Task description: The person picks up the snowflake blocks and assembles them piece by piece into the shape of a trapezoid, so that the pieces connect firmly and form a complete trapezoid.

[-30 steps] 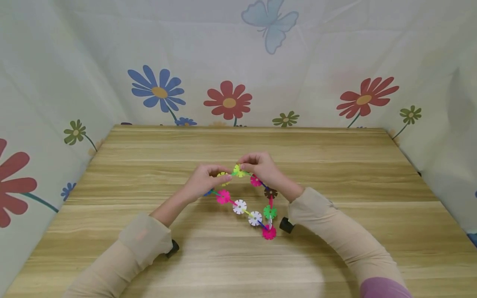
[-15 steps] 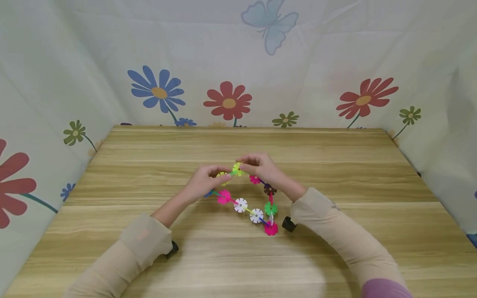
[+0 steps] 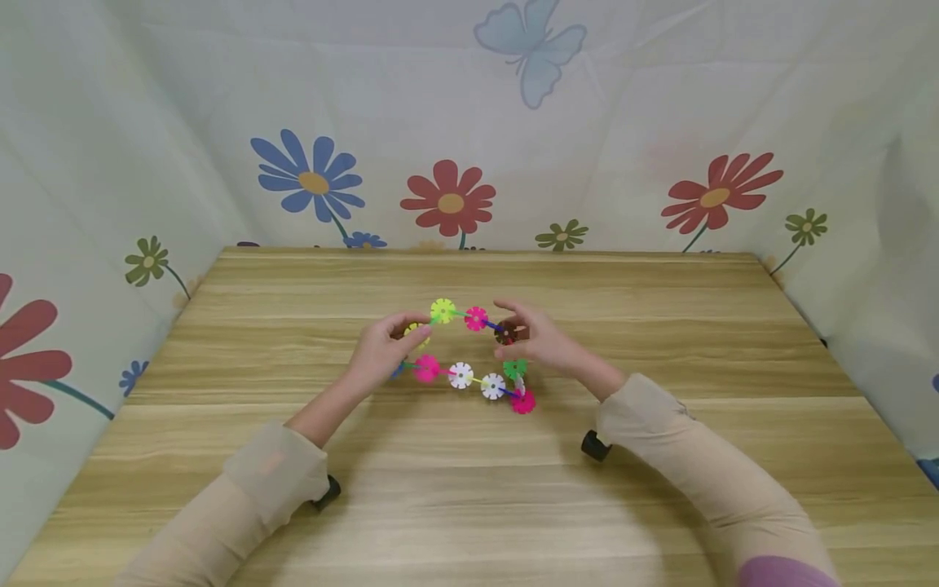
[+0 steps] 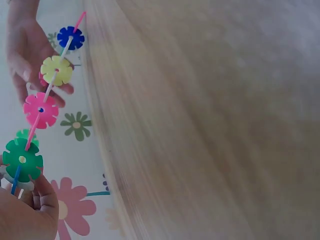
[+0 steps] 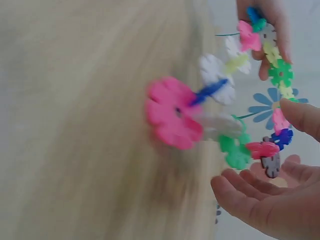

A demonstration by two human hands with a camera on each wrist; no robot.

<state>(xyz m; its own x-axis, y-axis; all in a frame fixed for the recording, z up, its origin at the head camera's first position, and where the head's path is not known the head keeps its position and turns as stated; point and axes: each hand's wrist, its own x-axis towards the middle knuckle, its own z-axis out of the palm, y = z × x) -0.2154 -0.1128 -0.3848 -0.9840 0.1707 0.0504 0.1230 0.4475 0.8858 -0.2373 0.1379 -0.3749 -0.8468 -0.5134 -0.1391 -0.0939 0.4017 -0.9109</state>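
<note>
A loop of interlocking plastic snowflake discs [image 3: 460, 375] hangs above the table, in yellow, pink, white, green, brown and blue. My left hand [image 3: 381, 350] pinches its left side by a yellow disc [image 3: 417, 336], with thumb and index finger on it. The bright yellow disc [image 3: 443, 311] at the top is uncovered. On the right, my right hand [image 3: 544, 341] has its fingers spread around the brown disc [image 3: 504, 333]; the right wrist view shows thumb and fingers [image 5: 250, 195] apart. The lower pink disc [image 5: 172, 112] forms the loop's near corner. Whether the right fingers touch a disc, I cannot tell.
The wooden table [image 3: 440, 505] lies beneath both hands. Behind it and at the sides hangs a pale cloth [image 3: 609, 147] printed with flowers and a butterfly. A black wrist device [image 3: 596, 445] shows below the right cuff.
The right hand has let go of the top yellow disc and moved right, its fingers now spread by the brown disc. The left hand and the loop have shifted left and up in view.
</note>
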